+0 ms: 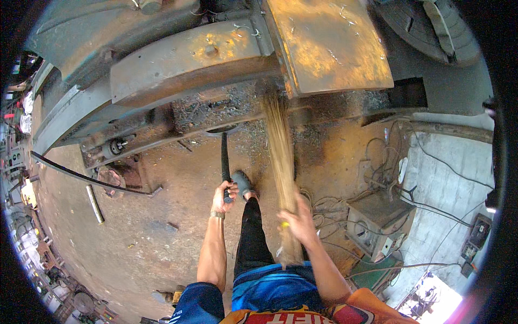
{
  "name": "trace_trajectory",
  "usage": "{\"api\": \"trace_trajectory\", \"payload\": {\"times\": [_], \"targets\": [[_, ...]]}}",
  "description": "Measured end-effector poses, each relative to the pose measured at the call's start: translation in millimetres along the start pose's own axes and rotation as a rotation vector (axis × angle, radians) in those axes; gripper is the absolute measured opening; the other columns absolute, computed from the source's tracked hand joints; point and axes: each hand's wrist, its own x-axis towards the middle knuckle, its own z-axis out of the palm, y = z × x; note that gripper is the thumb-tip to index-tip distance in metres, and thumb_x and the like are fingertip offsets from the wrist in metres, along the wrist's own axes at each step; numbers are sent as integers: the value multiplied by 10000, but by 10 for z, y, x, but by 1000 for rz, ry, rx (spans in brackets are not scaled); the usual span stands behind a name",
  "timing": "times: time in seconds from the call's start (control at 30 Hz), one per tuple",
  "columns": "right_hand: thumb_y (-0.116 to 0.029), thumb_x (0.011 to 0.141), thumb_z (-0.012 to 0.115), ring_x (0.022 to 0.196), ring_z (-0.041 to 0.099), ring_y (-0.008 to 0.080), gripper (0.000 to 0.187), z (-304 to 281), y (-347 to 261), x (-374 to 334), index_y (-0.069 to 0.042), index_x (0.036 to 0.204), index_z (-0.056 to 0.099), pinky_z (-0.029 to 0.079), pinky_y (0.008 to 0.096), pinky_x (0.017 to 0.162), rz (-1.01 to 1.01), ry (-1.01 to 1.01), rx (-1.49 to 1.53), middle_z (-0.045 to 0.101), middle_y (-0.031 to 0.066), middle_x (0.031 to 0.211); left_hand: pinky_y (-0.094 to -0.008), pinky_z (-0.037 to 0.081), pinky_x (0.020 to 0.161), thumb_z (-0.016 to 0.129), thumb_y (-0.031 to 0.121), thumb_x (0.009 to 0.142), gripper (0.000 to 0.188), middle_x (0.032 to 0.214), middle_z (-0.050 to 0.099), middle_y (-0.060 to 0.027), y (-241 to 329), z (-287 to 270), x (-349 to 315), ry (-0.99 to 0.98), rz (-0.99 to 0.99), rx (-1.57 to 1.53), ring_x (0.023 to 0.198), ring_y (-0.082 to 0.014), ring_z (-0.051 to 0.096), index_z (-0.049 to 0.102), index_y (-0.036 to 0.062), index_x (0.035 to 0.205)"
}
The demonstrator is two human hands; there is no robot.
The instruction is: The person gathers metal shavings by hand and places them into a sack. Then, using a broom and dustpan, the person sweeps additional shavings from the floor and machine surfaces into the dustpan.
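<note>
My left hand (pixel 224 195) is closed round the black handle of a pan (pixel 225 156). Only a dark curved rim of its head shows, under the front edge of a large machine's chip tray (pixel 156 148). In my right hand (pixel 300 220) is a straw broom (pixel 279 151), gripped near its bound end and smeared by motion. The broom's bristles point away from me and reach over the tray edge, among metal shavings (pixel 210 108). Their far tips are partly hidden beside a rusty yellow-brown machine cover (pixel 334 48).
A lathe-like chuck (pixel 431 27) stands at the far right. At right, a box-shaped metal unit (pixel 380 218) sits amid tangled cables. On the left floor lie a long dark bar (pixel 91 174), a metal rod (pixel 95 204) and a round block (pixel 112 179). My shoe (pixel 243 183) is near the pan.
</note>
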Motion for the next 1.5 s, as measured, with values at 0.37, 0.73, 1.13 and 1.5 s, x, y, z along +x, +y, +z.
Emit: {"api": "trace_trajectory", "payload": {"times": [0.37,0.73,1.13,1.5], "targets": [[56,782,634,659,640,194,874,587,86,404,-133,1529,222,560,319,543,226,5,-52,633,171,1093,-177,413,420,562,39,856,146,783,509,-49,26,-97,94,63,36,123,569,-64,464,462,36,961],[-25,732,677,1042,569,277,863,-1035,-195,-413,-34,1498,281,459,362,882,31,254,-365,547,207,1232,-156,390,413,545,12,845,90,708,446,10,72,-7,84,62,-66,22,555,-52,432,466,54,857],[-71,764,680,703,678,282,839,-879,-167,784,-46,1497,275,566,386,617,-74,168,-284,645,227,1115,-167,393,408,548,2,845,86,725,441,-11,1,103,33,75,-24,-3,562,-61,418,479,16,894],[-88,784,703,998,645,328,856,-467,-339,627,-17,1500,240,532,393,836,103,137,-145,565,252,1272,-162,416,427,539,-2,852,81,736,428,-12,-44,115,49,34,-30,-20,562,-60,417,507,-23,924]]}}
